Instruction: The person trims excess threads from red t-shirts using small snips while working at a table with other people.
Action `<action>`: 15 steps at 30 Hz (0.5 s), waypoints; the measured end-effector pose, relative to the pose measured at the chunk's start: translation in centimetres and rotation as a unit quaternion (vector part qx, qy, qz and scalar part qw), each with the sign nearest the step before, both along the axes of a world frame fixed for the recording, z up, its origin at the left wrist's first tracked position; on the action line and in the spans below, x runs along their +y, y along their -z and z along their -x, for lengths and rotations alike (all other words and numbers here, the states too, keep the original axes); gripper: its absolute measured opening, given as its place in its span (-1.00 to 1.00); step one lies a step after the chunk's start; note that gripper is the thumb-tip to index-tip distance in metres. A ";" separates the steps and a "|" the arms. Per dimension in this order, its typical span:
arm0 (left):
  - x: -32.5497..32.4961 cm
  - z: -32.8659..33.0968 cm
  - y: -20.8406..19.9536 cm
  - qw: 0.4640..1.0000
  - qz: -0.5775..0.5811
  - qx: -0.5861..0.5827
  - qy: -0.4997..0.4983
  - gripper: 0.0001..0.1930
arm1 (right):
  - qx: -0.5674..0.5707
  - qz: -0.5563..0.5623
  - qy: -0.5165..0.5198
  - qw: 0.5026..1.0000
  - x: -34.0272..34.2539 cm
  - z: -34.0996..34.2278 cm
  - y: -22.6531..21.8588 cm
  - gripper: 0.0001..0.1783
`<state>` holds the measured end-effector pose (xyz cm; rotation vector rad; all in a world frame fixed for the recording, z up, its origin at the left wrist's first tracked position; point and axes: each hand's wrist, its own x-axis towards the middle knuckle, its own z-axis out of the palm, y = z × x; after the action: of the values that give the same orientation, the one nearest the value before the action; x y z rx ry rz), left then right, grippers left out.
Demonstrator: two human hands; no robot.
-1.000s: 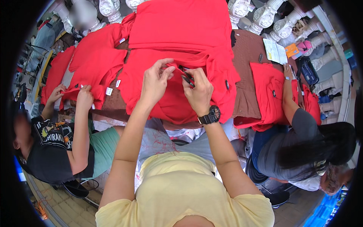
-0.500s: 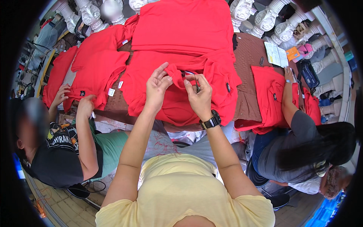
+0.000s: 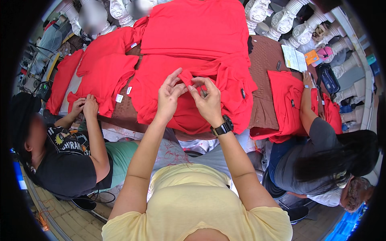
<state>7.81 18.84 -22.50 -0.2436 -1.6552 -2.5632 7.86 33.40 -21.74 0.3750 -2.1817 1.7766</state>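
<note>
A red shirt (image 3: 230, 110) lies bunched before me on the table. My left hand (image 3: 168, 98) pinches a fold of its cloth between thumb and fingertips. Close beside it, my right hand (image 3: 209, 101) is closed, with thumb and forefinger at the same fold. A small dark metal tool (image 3: 204, 93), which looks like thread snips, shows partly within the right palm; the fingers hide most of it. The two hands' fingertips nearly meet over the shirt. A dark label patch (image 3: 243, 93) shows on the cloth to the right.
More red shirts (image 3: 193, 28) lie stacked on the brown-covered table (image 3: 263, 60). Co-workers sit at my left (image 3: 68, 160) and right (image 3: 317, 160), hands at other red shirts. A paper sheet (image 3: 294, 58) lies at the right. White balusters (image 3: 281, 22) line the far edge.
My right hand has come slightly left and turned, bringing its fingertips to the pinched cloth; the tool is now more hidden. The left co-worker's hands have come together at a shirt's edge.
</note>
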 end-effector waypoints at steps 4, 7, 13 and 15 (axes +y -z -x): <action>0.3 0.0 0.3 0.999 0.042 -0.012 -0.015 -0.48 | 0.087 -0.078 -0.009 0.993 0.6 0.5 0.3 -0.76; -0.4 0.2 0.8 0.999 0.016 -0.005 -0.038 -0.48 | 0.031 -0.039 -0.023 0.999 1.1 -0.3 0.3 -0.75; -2.4 1.3 1.4 0.984 0.132 0.032 -0.113 -0.51 | 0.024 -0.240 0.378 0.894 9.7 2.2 1.6 -0.62; -3.1 2.5 1.7 0.978 0.182 0.024 -0.096 -0.52 | -0.155 -0.330 0.251 0.897 13.3 3.3 2.8 -0.61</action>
<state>5.27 15.75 -24.22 -0.1546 -2.0103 -2.0900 4.57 46.71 -24.57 -0.3485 -2.7355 0.8319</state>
